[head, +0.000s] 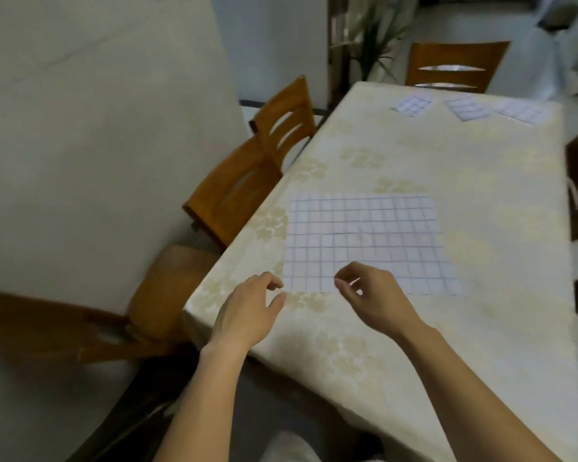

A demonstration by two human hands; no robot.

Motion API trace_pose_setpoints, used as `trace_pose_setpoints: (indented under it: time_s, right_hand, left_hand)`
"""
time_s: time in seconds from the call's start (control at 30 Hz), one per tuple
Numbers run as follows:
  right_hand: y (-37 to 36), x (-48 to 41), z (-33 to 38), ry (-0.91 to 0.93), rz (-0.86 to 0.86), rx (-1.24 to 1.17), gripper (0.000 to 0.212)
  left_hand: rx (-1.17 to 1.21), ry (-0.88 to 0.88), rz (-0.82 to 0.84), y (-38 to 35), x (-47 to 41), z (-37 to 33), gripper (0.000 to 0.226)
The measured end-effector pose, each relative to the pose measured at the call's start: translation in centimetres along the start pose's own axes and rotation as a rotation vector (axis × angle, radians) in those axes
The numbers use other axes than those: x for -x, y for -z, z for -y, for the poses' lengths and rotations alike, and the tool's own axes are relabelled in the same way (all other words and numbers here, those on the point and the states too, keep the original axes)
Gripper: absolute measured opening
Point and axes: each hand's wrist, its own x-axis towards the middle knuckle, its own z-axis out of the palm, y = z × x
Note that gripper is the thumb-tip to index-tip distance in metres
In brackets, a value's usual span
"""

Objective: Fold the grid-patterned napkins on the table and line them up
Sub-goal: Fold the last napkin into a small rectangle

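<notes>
Seeing the unfolded napkin [364, 241] flat, long axis left-right, I hover left hand [251, 308] loose, right hand [379, 296] curled, grip unclear.

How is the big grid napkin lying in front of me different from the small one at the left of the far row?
The large white grid-lined cloth napkin lies unfolded and spread flat; the small white grid-lined napkin is folded compact. The large one sits toward the near end of the cream-clothed table, the small one at its far end. Both are white with thin bluish grid lines.
</notes>
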Motion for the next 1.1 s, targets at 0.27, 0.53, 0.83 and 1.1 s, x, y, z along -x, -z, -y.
trace_pose_setpoints:
  time_s: [0.27,0.53,0.83,1.1]
  right_hand:
    - [2.1,-2.6,-1.8,-0.305,-0.328,0.078,0.01]
    - [-1.4,-5.9,1.6,-0.387,-0.459,0.136,0.016]
    - [-3.5,-5.8,-5.0,-0.586,-0.479,0.172,0.041]
    - [-4.4,-19.6,-14.7,-0.424,-0.275,0.293,0.076]
  left_hand:
    - [-0.031,-0.39,0.233,-1.5,-13.4,-4.4,0.04]
    - [-0.228,-0.604,0.255,-0.9,-21.2,-3.3,0.025]
    - [-0.418,-0.67,0.32,-7.7,-26.0,-1.6,0.03]
    - [-0.333,-0.296,0.485,-11.3,-31.1,-1.6,0.081]
